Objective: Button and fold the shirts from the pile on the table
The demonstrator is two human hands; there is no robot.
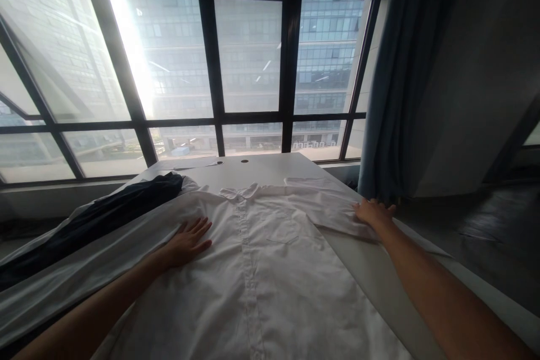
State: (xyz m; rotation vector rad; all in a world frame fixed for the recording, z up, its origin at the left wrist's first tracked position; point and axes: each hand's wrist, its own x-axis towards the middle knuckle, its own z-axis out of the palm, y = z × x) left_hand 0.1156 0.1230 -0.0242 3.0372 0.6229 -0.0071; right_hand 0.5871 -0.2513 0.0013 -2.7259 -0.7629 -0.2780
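A white button-up shirt (pixel 291 270) lies spread face up, its collar at the far end and its buttoned front running toward me. My left hand (pixel 188 242) rests flat on the left chest side of the shirt, fingers spread. Out at the right, my right hand (pixel 375 212) lies on the end of the shirt's right-hand sleeve, close to the table's right edge. Its fingers are apart and partly turned away from view. Neither hand grips the cloth visibly.
Dark clothing (pixel 126 208) and more white cloth lie along the left of the white table (pixel 278 166). A paper-like sheet (pixel 196 162) is at the far edge. Black-framed windows stand beyond, with a blue curtain (pixel 396 95) at the right.
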